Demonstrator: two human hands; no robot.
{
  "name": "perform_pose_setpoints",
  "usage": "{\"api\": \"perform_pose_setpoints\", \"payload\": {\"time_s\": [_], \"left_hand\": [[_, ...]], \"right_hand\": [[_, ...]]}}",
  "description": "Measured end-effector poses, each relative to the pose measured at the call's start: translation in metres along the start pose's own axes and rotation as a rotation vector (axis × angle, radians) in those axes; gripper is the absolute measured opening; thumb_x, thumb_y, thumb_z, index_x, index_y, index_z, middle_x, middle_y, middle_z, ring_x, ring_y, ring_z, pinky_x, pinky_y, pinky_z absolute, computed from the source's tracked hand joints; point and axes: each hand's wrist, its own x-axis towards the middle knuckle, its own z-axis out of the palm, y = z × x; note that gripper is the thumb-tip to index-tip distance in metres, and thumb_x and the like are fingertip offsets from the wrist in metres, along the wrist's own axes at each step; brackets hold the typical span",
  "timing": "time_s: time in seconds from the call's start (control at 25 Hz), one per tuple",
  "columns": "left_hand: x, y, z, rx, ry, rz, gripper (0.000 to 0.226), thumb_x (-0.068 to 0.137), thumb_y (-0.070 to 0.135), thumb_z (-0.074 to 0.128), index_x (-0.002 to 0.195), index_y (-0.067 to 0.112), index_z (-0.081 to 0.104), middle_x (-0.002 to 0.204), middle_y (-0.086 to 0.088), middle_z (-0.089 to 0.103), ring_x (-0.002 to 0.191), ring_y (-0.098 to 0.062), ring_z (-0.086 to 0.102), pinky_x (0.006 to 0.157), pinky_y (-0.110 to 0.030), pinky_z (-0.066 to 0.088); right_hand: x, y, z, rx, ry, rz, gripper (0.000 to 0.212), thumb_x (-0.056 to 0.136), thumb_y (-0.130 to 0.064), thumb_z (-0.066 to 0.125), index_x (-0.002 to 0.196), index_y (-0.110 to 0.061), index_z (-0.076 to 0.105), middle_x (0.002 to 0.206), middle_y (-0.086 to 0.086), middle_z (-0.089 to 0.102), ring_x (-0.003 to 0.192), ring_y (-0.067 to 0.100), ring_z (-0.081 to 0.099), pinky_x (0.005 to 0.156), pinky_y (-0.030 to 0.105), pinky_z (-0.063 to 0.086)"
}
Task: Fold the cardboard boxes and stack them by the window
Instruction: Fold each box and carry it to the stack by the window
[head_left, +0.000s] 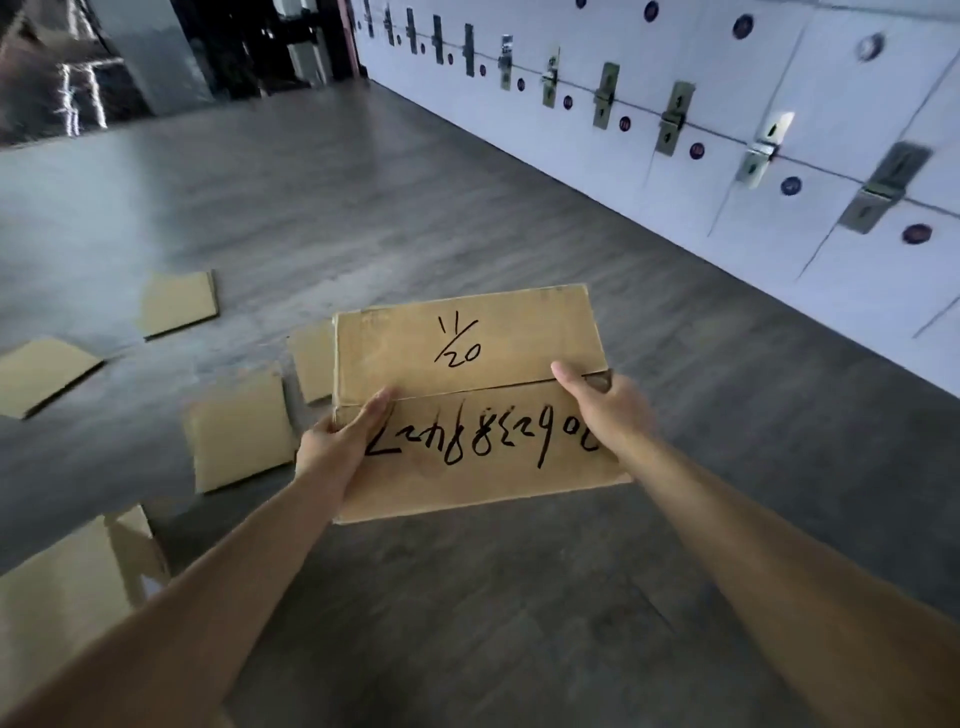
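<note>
I hold a brown cardboard box in front of me above the floor, its two top flaps closed and meeting along a middle seam. Black handwriting covers both flaps. My left hand grips the box's left edge with the thumb lying on the near flap. At the right end of the seam, my right hand grips the box with the thumb pressed on top. Several flat cardboard pieces lie scattered on the floor to the left.
A grey wood-look floor stretches ahead. A white wall of lockers with metal latches runs along the right. More cardboard lies at the lower left. Dark reflective panels stand at the far left back.
</note>
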Motion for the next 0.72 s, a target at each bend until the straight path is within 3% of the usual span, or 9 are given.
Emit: {"api": "perform_pose_setpoints", "payload": {"time_s": [0.08,0.16,0.24,0.32,0.4,0.48,0.56,0.72], "left_hand": [[-0.052,0.076,0.018,0.064,-0.051,0.029,0.084,0.050,0.085,0.072,0.109,0.026,0.069,0.102,0.000,0.072,0.093,-0.024,0.067,0.089,-0.042,0.055],[-0.099,0.150,0.041,0.099,-0.105,0.086,0.081,0.055,0.083,0.072,0.111,0.024,0.069,0.106,-0.002,0.071,0.095,-0.025,0.066,0.091,-0.041,0.054],[-0.147,0.220,0.070,0.163,-0.180,0.144,0.076,0.063,0.080,0.071,0.116,0.025,0.069,0.113,-0.005,0.070,0.101,-0.027,0.065,0.094,-0.041,0.052],[-0.208,0.290,0.110,0.229,-0.272,0.193,0.073,0.068,0.081,0.067,0.118,0.028,0.067,0.111,-0.003,0.068,0.097,-0.024,0.063,0.085,-0.034,0.050],[-0.274,0.351,0.154,0.257,-0.347,0.236,0.058,0.068,0.080,0.067,0.101,0.033,0.066,0.090,0.009,0.065,0.076,-0.011,0.057,0.066,-0.027,0.043],[-0.341,0.392,0.198,0.291,-0.472,0.268,0.050,0.066,0.080,0.069,0.087,0.035,0.064,0.083,0.016,0.061,0.075,-0.005,0.055,0.067,-0.028,0.042],[-0.403,0.415,0.240,0.332,-0.585,0.317,0.045,0.064,0.080,0.070,0.081,0.039,0.062,0.086,0.016,0.062,0.083,-0.011,0.060,0.077,-0.033,0.045],[-0.520,0.442,0.338,0.413,-0.823,0.416,0.061,0.063,0.078,0.071,0.099,0.029,0.069,0.102,0.003,0.071,0.094,-0.019,0.065,0.089,-0.039,0.051]], "right_hand": [[-0.020,-0.041,-0.083,0.024,0.057,0.028,0.052,0.071,-0.083,0.060,0.087,-0.033,0.060,0.086,-0.018,0.061,0.077,0.001,0.055,0.062,0.022,0.040],[-0.042,-0.079,-0.165,0.036,0.121,0.064,0.049,0.070,-0.087,0.057,0.083,-0.039,0.054,0.083,-0.024,0.053,0.072,-0.005,0.046,0.057,0.020,0.032],[-0.064,-0.110,-0.248,0.067,0.196,0.099,0.059,0.067,-0.090,0.054,0.092,-0.037,0.059,0.086,-0.017,0.060,0.074,-0.001,0.053,0.056,0.021,0.037],[-0.093,-0.140,-0.343,0.103,0.293,0.160,0.073,0.064,-0.093,0.052,0.101,-0.031,0.064,0.087,-0.009,0.070,0.078,0.010,0.066,0.063,0.029,0.052],[-0.127,-0.158,-0.434,0.115,0.394,0.225,0.071,0.066,-0.093,0.050,0.101,-0.033,0.065,0.084,-0.007,0.073,0.079,0.015,0.070,0.074,0.039,0.058],[-0.164,-0.160,-0.513,0.147,0.482,0.273,0.064,0.068,-0.090,0.052,0.095,-0.034,0.066,0.076,-0.008,0.073,0.074,0.013,0.071,0.074,0.039,0.059],[-0.202,-0.153,-0.582,0.170,0.577,0.306,0.059,0.067,-0.089,0.055,0.087,-0.035,0.066,0.073,-0.009,0.073,0.072,0.011,0.070,0.073,0.037,0.058],[-0.277,-0.120,-0.710,0.240,0.783,0.372,0.071,0.063,-0.091,0.052,0.096,-0.029,0.062,0.090,-0.005,0.070,0.084,0.017,0.067,0.072,0.035,0.052]]}}
